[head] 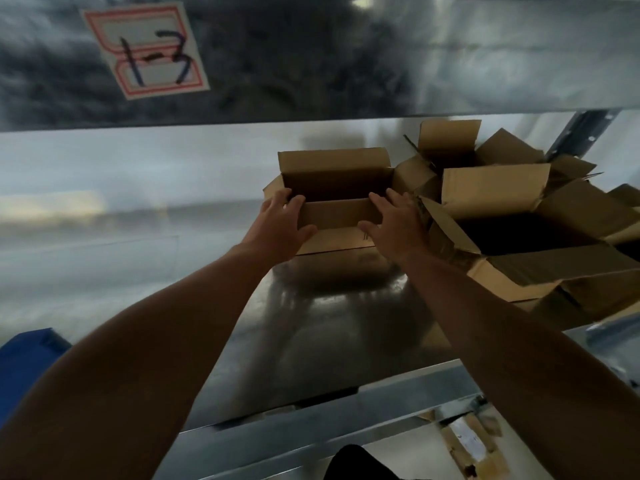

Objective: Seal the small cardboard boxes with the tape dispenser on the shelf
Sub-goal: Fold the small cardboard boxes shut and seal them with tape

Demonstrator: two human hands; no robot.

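small box (337, 216) on shelf (339, 323), open boxes (512, 216) right

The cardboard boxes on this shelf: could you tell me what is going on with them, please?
A person reaches onto the metal shelf and grips one small cardboard box with both hands, the left hand on its left side and the right hand on its right. Its top flaps stand open, unsealed. More open boxes are piled to its right. No tape dispenser is in view.
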